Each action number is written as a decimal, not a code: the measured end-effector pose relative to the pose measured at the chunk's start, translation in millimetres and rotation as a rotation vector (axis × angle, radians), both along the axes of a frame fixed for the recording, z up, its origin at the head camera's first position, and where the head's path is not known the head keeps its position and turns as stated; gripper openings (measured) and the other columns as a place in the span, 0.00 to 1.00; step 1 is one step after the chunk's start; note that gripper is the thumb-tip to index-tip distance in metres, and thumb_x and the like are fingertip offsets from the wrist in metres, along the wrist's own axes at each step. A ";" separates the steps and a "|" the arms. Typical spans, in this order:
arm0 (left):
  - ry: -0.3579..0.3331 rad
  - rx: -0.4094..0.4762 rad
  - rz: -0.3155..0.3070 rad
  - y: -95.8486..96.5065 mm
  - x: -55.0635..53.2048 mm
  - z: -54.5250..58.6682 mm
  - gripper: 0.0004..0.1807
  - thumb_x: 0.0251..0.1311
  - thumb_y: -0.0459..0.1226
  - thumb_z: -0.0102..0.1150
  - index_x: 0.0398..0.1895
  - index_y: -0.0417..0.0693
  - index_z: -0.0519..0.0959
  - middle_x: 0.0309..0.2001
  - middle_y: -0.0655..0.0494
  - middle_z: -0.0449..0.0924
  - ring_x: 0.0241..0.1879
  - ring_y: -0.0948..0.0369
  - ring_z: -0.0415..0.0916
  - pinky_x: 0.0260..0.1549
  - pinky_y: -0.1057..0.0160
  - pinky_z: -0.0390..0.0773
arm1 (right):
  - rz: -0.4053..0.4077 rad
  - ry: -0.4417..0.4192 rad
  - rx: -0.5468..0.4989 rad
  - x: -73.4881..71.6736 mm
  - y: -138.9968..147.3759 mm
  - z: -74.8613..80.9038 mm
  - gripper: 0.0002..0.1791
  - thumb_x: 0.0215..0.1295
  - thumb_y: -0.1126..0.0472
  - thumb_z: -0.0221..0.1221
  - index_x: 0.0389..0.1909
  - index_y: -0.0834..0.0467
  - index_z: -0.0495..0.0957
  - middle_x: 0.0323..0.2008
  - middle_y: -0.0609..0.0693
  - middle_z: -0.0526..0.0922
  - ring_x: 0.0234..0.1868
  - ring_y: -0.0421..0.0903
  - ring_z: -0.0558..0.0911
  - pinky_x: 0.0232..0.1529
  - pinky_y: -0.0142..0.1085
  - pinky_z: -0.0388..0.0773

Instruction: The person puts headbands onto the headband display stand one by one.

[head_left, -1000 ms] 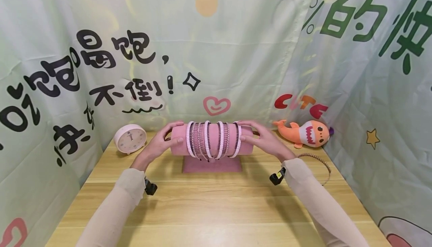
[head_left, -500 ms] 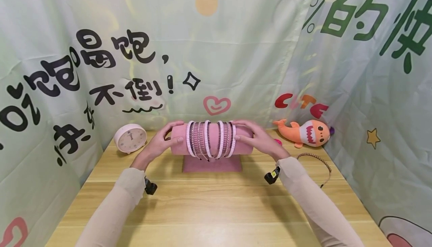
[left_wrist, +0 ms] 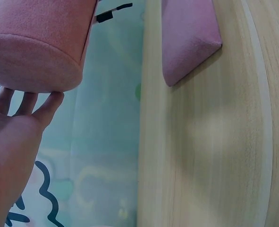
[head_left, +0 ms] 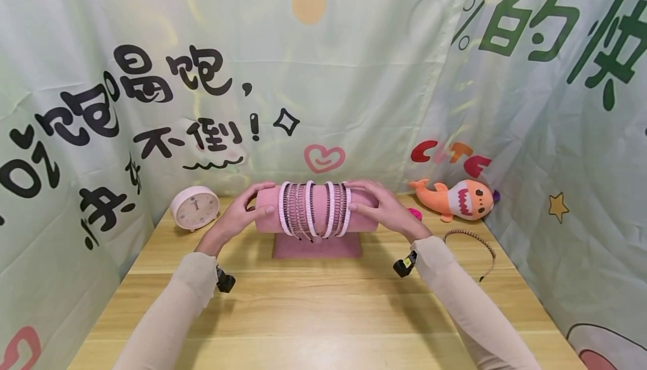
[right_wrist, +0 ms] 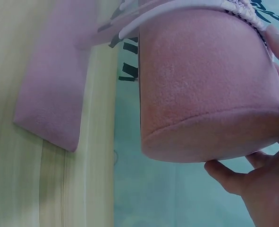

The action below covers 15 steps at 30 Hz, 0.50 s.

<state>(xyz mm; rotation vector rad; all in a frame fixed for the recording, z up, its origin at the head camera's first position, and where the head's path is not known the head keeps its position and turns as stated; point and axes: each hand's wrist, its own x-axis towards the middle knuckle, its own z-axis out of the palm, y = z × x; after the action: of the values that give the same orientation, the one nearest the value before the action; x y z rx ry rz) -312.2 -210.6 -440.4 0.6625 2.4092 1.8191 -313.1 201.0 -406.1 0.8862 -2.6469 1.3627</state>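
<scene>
A pink plush headband stand (head_left: 364, 223), a horizontal padded roll on a flat base (head_left: 317, 248), stands at the middle back of the table. Several headbands (head_left: 309, 213), some white and braided, others dark or thin with teeth, arch over the roll. My left hand (head_left: 238, 214) grips the roll's left end, thumb in front, fingers over the top. At the right, my right hand (head_left: 386, 210) holds the outermost white headband (head_left: 347, 225) between thumb in front and fingers on top. In the right wrist view, other fingers (right_wrist: 224, 176) touch the roll's end face.
A loose beaded headband (head_left: 475, 238) lies on the wooden table (head_left: 323, 308) at right, near an orange shark plush (head_left: 457, 199). A bright pink item (head_left: 415, 213) shows behind my right wrist. At back left stands a pink clock (head_left: 195, 208). Printed curtains enclose the table.
My right hand has moved left along the roll, and the outermost white headband has slid left with it, against its neighbours. The left hand has stayed at the left end.
</scene>
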 end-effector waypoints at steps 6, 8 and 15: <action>0.007 -0.003 0.001 -0.2 -0.4 -1.0 0.38 0.72 0.41 0.69 0.83 0.55 0.67 0.84 0.48 0.61 0.76 0.41 0.68 0.75 0.34 0.70 | 0.004 -0.041 -0.042 1.3 3.3 -1.5 0.30 0.75 0.45 0.69 0.75 0.35 0.75 0.76 0.42 0.75 0.81 0.51 0.68 0.82 0.63 0.62; 0.012 -0.001 -0.001 0.5 -0.3 -0.9 0.37 0.72 0.41 0.69 0.82 0.55 0.67 0.84 0.47 0.61 0.76 0.41 0.68 0.75 0.35 0.71 | 0.003 -0.081 -0.078 3.1 6.6 -1.9 0.31 0.75 0.46 0.69 0.76 0.37 0.74 0.77 0.42 0.75 0.81 0.52 0.67 0.82 0.64 0.61; 0.019 0.004 -0.001 0.6 0.2 0.1 0.37 0.72 0.39 0.68 0.82 0.55 0.67 0.83 0.46 0.63 0.76 0.41 0.68 0.74 0.35 0.72 | -0.021 -0.131 -0.138 8.4 28.6 -2.7 0.29 0.80 0.46 0.64 0.78 0.41 0.73 0.78 0.46 0.72 0.82 0.58 0.68 0.77 0.65 0.70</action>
<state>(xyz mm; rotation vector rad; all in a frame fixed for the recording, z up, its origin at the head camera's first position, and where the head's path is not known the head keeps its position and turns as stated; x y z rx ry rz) -312.0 -210.0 -440.3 0.6835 2.4173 1.8262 -304.7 229.6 -408.8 0.7768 -2.6055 1.6281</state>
